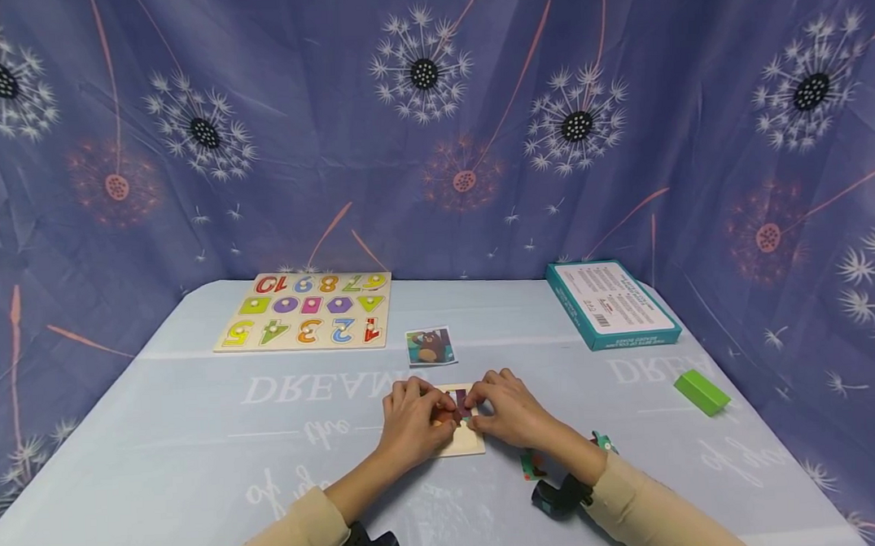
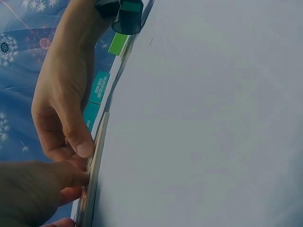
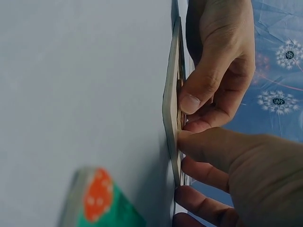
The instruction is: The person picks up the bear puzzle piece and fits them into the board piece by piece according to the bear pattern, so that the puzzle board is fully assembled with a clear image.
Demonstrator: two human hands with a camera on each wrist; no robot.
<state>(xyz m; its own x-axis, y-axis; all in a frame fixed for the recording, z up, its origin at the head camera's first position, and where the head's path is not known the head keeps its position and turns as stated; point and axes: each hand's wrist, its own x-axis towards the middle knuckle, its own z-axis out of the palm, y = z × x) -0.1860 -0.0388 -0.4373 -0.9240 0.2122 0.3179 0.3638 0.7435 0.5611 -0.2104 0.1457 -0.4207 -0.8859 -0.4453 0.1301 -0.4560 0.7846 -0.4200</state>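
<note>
A small wooden puzzle board (image 1: 463,445) lies flat on the table between the hands, with a few picture pieces in its recess. My left hand (image 1: 409,421) is at its left side, thumb and index finger pinching at an orange-brown puzzle piece (image 1: 442,418). From the right, my right hand (image 1: 511,408) holds thumb and fingertips at a purple puzzle piece (image 1: 461,399). Both wrist views show the board (image 3: 169,99) edge-on, with thumbs on its top face; the fingers hide much of the pieces. Beside the right forearm lie loose puzzle pieces (image 1: 531,465), partly covered by it.
A picture card with a bear (image 1: 431,346) lies just beyond the board. Farther back, a number-and-shape peg board (image 1: 314,311) is at the left and a teal box (image 1: 611,304) at the right. A green block (image 1: 702,392) sits near the table's right edge.
</note>
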